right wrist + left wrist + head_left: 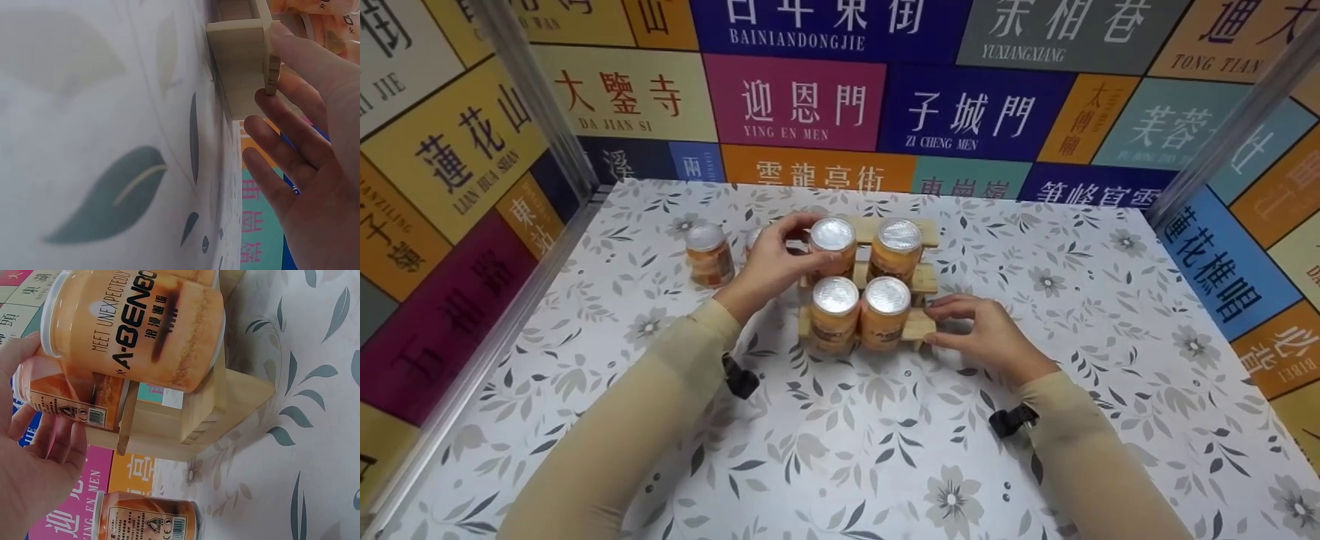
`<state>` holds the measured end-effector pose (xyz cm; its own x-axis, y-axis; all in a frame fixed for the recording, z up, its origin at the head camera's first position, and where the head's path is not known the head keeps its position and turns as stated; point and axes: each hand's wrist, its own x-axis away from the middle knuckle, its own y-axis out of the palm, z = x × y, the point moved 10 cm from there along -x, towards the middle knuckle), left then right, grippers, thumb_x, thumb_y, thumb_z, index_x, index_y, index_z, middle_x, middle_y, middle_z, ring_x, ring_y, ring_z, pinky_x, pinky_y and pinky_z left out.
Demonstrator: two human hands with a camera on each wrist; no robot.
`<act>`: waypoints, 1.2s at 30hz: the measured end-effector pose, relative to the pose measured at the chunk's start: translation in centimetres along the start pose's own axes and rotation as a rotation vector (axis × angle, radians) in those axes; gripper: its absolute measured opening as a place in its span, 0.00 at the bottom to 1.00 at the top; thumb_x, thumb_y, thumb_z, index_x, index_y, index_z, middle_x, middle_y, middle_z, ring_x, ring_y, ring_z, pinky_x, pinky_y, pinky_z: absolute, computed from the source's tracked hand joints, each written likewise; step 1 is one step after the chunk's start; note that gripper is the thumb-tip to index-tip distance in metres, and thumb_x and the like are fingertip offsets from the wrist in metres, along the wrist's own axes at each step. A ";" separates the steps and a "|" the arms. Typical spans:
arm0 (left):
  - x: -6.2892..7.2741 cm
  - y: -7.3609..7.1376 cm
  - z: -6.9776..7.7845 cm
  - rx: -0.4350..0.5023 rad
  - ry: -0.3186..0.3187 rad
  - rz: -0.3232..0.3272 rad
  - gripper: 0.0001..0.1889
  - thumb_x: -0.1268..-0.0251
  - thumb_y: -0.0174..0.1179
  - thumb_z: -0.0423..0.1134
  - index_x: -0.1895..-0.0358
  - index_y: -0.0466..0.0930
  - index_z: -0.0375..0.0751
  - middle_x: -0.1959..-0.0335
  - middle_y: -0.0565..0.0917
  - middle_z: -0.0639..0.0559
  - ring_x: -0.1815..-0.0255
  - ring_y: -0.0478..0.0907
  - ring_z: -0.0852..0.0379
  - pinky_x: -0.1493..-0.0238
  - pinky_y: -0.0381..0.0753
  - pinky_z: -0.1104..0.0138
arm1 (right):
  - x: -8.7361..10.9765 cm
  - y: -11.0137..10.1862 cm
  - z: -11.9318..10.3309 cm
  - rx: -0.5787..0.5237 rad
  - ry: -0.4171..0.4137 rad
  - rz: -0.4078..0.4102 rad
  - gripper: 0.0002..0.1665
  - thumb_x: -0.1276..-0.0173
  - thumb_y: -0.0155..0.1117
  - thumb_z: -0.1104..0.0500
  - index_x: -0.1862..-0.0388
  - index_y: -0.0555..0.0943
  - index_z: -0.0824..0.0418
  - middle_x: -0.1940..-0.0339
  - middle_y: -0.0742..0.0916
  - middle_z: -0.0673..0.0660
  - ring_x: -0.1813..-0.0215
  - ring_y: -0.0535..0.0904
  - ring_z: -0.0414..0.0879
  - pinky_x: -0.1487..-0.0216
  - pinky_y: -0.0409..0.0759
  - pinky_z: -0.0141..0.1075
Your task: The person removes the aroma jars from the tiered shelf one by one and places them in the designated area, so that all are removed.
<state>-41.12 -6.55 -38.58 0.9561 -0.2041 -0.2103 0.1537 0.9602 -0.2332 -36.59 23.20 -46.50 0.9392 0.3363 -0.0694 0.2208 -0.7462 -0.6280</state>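
My left hand (776,259) holds an orange can (832,236) with a silver lid, thumb and fingers around it, at the left of the wooden stepped stand's (926,279) middle step. To its right stands a similar can (896,247). Two more, a front left can (834,319) and a front right can (883,319), sit side by side on the lowest step. My right hand (986,334) pinches the right end of that step; in the right wrist view the thumb (298,48) lies on the board and a fingertip (267,98) touches its edge.
Left of the stand, a can (709,255) stands on the flower-patterned table (885,457). Another can (753,237) is mostly hidden behind my left hand. The stand's top step (928,232) shows behind the cans. Walls of coloured signs (802,101) enclose the table's back and sides.
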 end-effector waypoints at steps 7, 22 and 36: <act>0.6 -1.3 -0.4 0.017 -0.004 0.019 0.31 0.43 0.77 0.39 0.35 0.79 0.45 0.41 0.81 0.48 0.42 0.76 0.49 0.42 0.78 0.58 | 0.1 0.5 0.1 0.006 0.002 -0.008 0.25 0.43 0.83 0.54 0.46 0.89 0.55 0.40 0.86 0.53 0.34 0.80 0.52 0.30 0.79 0.49; 2.9 -7.5 -1.6 0.000 -0.052 0.132 0.32 0.43 0.78 0.40 0.34 0.78 0.43 0.40 0.80 0.46 0.42 0.75 0.53 0.41 0.79 0.61 | 0.3 0.1 0.1 0.036 -0.037 -0.007 0.23 0.42 0.83 0.54 0.47 0.89 0.56 0.41 0.87 0.55 0.36 0.81 0.54 0.30 0.78 0.51; 4.6 -13.7 -3.6 -0.082 -0.159 0.190 0.31 0.39 0.76 0.43 0.32 0.77 0.44 0.36 0.78 0.46 0.39 0.75 0.52 0.41 0.80 0.66 | -0.2 0.2 0.2 0.009 -0.010 -0.015 0.24 0.43 0.84 0.52 0.47 0.89 0.54 0.41 0.86 0.53 0.36 0.81 0.52 0.31 0.79 0.51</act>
<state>-39.72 -21.33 -39.75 0.9941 0.0169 -0.1073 -0.0467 0.9583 -0.2818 -36.78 23.11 -46.77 0.9329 0.3538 -0.0677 0.2330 -0.7360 -0.6357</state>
